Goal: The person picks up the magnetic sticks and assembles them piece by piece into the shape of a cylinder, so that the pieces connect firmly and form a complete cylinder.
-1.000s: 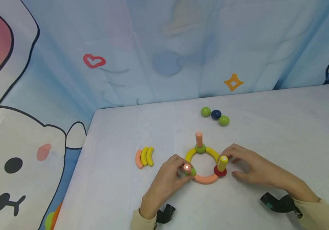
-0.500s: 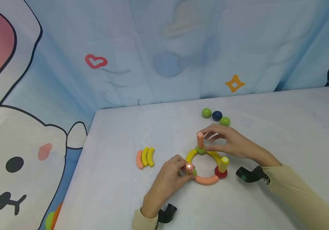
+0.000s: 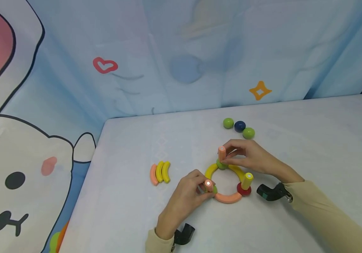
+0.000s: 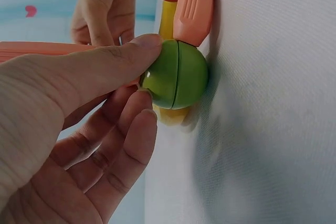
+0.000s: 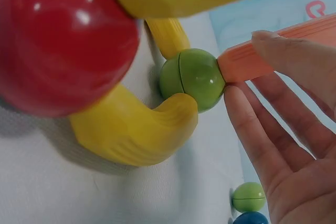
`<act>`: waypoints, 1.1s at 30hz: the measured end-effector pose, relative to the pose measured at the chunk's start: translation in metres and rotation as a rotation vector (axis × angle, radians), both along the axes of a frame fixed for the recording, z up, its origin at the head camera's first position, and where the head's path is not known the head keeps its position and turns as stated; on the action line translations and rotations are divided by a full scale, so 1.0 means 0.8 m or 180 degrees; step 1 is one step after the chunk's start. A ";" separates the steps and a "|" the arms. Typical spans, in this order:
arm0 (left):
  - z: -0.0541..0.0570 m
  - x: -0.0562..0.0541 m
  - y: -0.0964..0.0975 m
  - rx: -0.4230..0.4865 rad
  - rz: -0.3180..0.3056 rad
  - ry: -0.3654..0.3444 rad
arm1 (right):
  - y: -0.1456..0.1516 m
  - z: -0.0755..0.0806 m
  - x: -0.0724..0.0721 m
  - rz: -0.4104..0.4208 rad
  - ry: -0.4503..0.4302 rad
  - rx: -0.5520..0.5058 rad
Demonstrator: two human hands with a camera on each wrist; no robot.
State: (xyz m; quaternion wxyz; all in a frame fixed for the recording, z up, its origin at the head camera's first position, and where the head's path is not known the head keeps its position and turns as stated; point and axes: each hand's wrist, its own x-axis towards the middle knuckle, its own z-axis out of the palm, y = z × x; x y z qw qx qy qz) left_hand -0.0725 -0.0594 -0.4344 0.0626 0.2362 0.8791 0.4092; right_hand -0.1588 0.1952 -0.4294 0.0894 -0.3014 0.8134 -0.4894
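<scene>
A ring of curved toy pieces joined by balls lies on the table. Two arcs are yellow (image 3: 210, 170) and the front arc is orange (image 3: 228, 198). At the ring's left, my left hand (image 3: 182, 195) pinches an upright orange stick (image 3: 208, 185) low down, thumb tip against its green ball (image 4: 181, 77). My right hand (image 3: 250, 154) grips the far orange stick (image 5: 244, 62) between thumb and fingers, just above another green ball (image 5: 197, 77). From the red ball (image 5: 63, 40) at the right rises a yellow stick (image 3: 247, 180), untouched.
Left of the ring, one orange curved piece (image 3: 153, 174) and two yellow curved pieces (image 3: 162, 172) lie side by side. Behind it sit two green balls (image 3: 248, 133) and a dark blue ball (image 3: 239, 126). A printed blue curtain (image 3: 181, 56) hangs along the table's back edge.
My right hand has moved from beside the red ball, leftward and away from me, to the far orange stick and taken hold of it. The left hand keeps its place.
</scene>
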 end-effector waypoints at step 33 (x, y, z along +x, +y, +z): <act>-0.017 -0.003 -0.013 -0.0031 -0.0184 0.0083 | 0.075 0.003 -0.035 -0.0972 0.0695 0.0443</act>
